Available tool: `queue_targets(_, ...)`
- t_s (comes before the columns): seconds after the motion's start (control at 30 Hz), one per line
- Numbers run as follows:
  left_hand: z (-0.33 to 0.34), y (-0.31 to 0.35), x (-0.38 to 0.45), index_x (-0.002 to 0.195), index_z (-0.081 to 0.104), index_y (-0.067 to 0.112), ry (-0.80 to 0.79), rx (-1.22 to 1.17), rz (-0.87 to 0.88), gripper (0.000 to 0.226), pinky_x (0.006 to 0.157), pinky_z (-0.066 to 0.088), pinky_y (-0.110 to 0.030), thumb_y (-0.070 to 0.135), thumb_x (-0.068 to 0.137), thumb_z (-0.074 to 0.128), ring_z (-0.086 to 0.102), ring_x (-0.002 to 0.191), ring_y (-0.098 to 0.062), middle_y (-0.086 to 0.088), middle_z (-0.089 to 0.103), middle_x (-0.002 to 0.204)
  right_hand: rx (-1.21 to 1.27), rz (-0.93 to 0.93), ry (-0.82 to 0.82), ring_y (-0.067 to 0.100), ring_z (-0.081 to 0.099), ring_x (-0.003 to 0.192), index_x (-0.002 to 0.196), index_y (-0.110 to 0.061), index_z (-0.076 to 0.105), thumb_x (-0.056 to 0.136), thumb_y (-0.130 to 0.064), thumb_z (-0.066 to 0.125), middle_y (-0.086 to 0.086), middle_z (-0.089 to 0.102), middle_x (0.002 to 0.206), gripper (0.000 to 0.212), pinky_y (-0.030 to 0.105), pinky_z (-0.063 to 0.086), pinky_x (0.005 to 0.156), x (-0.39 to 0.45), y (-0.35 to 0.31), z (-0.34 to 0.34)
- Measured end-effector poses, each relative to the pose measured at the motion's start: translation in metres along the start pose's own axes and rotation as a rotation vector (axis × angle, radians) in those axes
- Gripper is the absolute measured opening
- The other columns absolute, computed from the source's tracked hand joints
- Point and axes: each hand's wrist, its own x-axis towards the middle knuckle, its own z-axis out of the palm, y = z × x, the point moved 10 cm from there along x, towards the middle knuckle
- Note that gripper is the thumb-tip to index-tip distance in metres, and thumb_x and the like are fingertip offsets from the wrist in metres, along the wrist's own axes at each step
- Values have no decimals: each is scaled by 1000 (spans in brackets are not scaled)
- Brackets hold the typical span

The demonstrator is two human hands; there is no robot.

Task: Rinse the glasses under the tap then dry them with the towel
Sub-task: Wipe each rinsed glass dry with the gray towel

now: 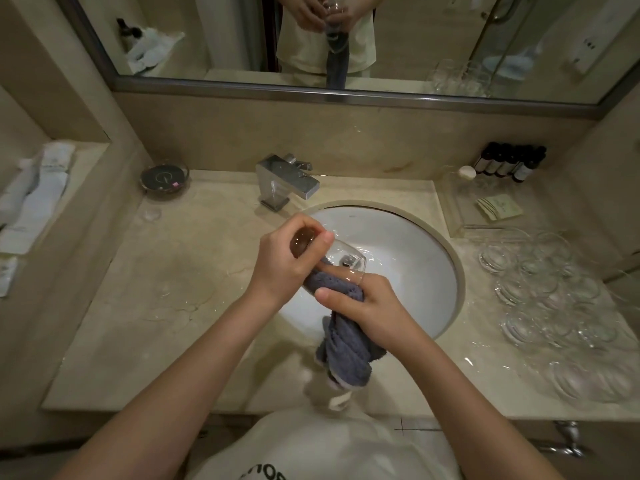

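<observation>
Glass (332, 258) base in left hand (280, 261) grip; right hand (363, 306) presses towel (341, 344) beneath.

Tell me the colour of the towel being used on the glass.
The towel is grey-blue, with a paler edge at its hanging end; the head view shows it.

Beige marble counter (145, 327) around white sink (408, 258); chrome tap (287, 181) behind sink, dark dish (164, 178) far left, clear glasses (550, 299) clustered right, small dark bottles (509, 162) back right

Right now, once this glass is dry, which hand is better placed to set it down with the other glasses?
Probably the left hand: it grips the glass by its base. The right hand holds the towel, though it is nearer the other glasses.
</observation>
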Motion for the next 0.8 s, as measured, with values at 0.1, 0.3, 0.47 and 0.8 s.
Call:
queue_targets(0.1,14,-30,-5,92,69,20,-160,-175,-510,51,62,55,-28,68,84,52,70,78,-16,6,72,82,-212,-110,110,-12,50,117,125,-35,59,80,-38,69,-17,61,123,46,7,36,98,-3,-10,-9)
queue_targets(0.3,1,-10,3,78,63,16,-43,44,-360,29,38,47,-27,43,86,65,62,51,-13,8,65,64,-115,-27,23,-2,58,116,127,-26,62,80,-41,66,-13,67,120,50,17,43,101,-2,-10,-3)
queue_targets(0.47,-9,18,-7,82,62,15,36,136,177,32,62,49,-28,46,83,55,64,66,-19,0,66,71,355,91,-144,-2,67,77,111,-11,63,97,-7,46,-12,74,82,23,10,48,70,-4,-6,7)
queue_targets(0.8,-23,-13,-17,73,63,21,108,-6,-255,26,67,48,-30,46,81,61,65,69,-13,6,68,66,255,92,-96,11,65,110,122,-12,65,84,-26,68,-1,71,113,40,25,48,98,-3,1,16)
